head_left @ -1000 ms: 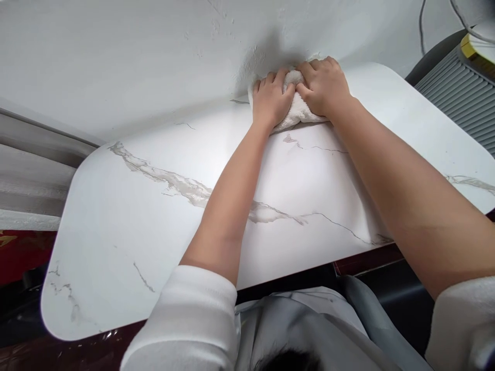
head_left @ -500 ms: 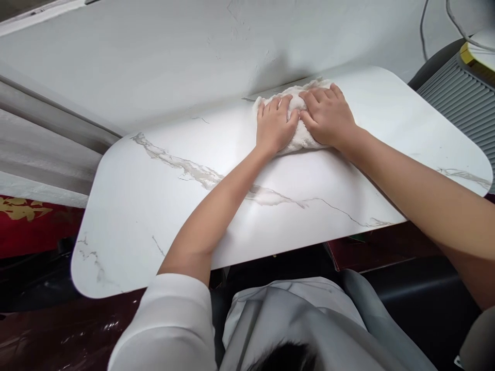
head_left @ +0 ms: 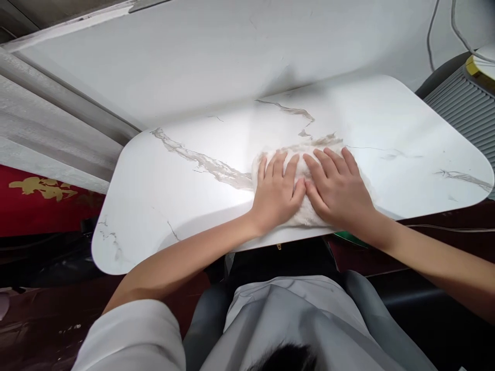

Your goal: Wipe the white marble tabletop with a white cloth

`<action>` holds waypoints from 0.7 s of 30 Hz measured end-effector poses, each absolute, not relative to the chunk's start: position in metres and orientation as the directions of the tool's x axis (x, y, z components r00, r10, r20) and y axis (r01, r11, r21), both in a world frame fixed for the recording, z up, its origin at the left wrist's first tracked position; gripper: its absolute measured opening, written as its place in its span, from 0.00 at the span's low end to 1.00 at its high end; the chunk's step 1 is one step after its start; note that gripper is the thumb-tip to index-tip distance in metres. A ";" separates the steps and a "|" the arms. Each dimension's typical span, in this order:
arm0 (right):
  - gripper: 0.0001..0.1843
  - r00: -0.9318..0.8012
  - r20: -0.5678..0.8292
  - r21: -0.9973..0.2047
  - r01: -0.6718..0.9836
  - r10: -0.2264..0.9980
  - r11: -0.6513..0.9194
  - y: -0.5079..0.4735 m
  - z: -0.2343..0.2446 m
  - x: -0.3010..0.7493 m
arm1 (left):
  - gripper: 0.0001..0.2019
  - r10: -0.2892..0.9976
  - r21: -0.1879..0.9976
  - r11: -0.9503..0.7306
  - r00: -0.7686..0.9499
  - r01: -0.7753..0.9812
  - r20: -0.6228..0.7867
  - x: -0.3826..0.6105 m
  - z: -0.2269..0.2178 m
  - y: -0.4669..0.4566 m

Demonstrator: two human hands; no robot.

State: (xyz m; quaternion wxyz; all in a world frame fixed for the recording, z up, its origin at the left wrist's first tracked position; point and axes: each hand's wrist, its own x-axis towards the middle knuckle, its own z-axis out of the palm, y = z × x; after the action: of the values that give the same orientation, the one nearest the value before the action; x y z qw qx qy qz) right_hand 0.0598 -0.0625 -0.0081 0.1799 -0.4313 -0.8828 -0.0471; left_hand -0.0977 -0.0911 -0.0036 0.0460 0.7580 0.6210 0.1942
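Observation:
A white fluffy cloth [head_left: 306,212] lies bunched on the marble-patterned white tabletop [head_left: 154,190], close to the front edge at the middle. My left hand [head_left: 275,191] rests flat on the cloth's left part, fingers spread and pointing away from me. Beside it, my right hand [head_left: 337,193] presses on the right part, also with fingers stretched out. The two thumbs meet or nearly meet at the centre. Both palms hide much of the cloth, whose ragged far edge shows beyond the fingertips.
A white wall [head_left: 209,56] runs along the table's back edge. At the right stands a grey ribbed object [head_left: 462,105] with a yellow part, below hanging cables [head_left: 430,36]. A grey curtain-like panel [head_left: 50,113] and red fabric with gold print [head_left: 42,203] are at the left.
Both hands have drawn the cloth from the table's back edge toward me, near the front edge. Grey veining at the back is now uncovered. The view has shifted slightly.

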 end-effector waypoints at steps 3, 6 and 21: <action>0.30 -0.600 0.381 -0.063 0.742 0.703 0.668 -0.078 -0.009 0.060 | 0.25 0.955 0.308 -0.252 0.184 0.917 0.235 -0.101 -0.003 -0.114; 0.30 -0.624 0.383 -0.045 0.724 0.681 0.688 -0.085 -0.008 0.058 | 0.26 0.954 0.306 -0.259 0.193 0.916 0.228 -0.104 -0.003 -0.124; 0.29 -0.606 0.324 -0.087 0.746 0.727 0.661 -0.005 -0.010 0.019 | 0.21 0.966 0.376 -0.160 0.066 0.913 0.249 -0.133 -0.008 -0.049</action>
State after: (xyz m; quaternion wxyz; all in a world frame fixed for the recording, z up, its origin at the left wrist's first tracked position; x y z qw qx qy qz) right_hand 0.0191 -0.0050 -0.0101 0.1677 -0.4109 -0.8957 -0.0282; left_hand -0.1333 -0.0488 -0.0079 0.0597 0.7277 0.6455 0.2241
